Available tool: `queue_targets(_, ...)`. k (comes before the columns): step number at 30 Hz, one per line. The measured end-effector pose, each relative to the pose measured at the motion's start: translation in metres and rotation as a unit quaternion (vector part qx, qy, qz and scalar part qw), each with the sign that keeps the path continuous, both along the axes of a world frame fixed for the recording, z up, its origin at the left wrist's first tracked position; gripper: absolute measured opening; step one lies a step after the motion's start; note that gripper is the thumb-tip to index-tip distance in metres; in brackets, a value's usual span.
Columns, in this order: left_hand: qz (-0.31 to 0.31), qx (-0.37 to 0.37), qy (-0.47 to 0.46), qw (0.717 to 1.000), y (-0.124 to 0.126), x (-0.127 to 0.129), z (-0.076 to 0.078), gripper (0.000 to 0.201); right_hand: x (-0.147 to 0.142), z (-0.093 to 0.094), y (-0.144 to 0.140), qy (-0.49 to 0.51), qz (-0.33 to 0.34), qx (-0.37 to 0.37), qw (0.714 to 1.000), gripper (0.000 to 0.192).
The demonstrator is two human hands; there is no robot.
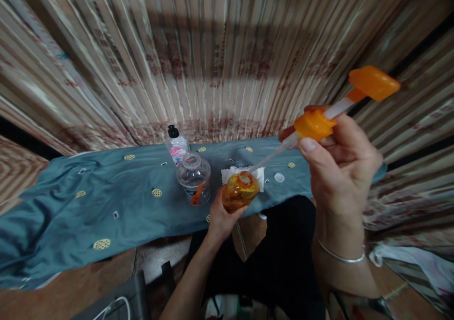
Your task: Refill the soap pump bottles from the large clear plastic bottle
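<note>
My left hand (224, 218) is wrapped round an amber see-through bottle (239, 194), its open neck facing up, at the front edge of the cloth-covered table. Raised to the right, my right hand (336, 164) grips an orange pump top (314, 125) by its collar. The pump's thin clear tube slants down to the left, its lower end close to the bottle's mouth; whether it is inside I cannot tell. Behind the bottle lies a white folded tissue or packet (260, 178). Left of it stands a clear wide jar (193, 173) without a lid, marked with orange.
A clear bottle with a black cap (173, 138) and pink label stands behind the jar. A small white disc (279, 177) lies on the teal patterned cloth (138, 206). Pleated curtains (213, 64) hang right behind the table. A grey seat-like object (117, 296) with a white cable is at lower left.
</note>
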State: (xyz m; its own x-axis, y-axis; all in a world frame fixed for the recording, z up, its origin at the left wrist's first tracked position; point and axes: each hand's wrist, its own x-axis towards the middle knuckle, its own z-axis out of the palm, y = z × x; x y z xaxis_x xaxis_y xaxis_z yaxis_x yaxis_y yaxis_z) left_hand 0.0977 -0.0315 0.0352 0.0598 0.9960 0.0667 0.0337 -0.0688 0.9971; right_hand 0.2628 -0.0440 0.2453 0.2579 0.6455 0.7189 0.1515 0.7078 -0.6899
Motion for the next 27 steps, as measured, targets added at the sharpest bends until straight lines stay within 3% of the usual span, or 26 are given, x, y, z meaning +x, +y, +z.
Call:
queue_targets(6,-0.003,-0.003,0.003,1.0,0.0,-0.001,0.001,0.077,0.0,0.002,-0.002,0.042,0.049,-0.019,0.998,0.032)
queue_targets(9,0.001,-0.008,0.011,1.0,-0.001,0.0,0.002,0.078,0.001,-0.002,0.001,0.004,0.014,0.006,1.0,0.03)
queue_targets(13,-0.001,-0.005,0.011,1.0,-0.001,-0.001,0.002,0.08,0.005,-0.009,0.001,-0.035,0.038,-0.003,0.999,0.03)
queue_targets(17,0.004,0.0,0.024,1.0,-0.001,-0.002,0.002,0.078,0.015,-0.006,-0.013,-0.051,0.051,-0.024,0.997,0.031)
queue_targets(23,0.002,-0.007,0.011,1.0,0.0,-0.001,0.003,0.076,0.026,-0.004,-0.045,-0.035,-0.018,-0.015,0.999,0.031)
queue_targets(27,0.008,-0.004,0.008,1.0,0.0,-0.001,0.003,0.078,0.027,-0.006,-0.046,-0.055,0.015,-0.038,0.998,0.029)
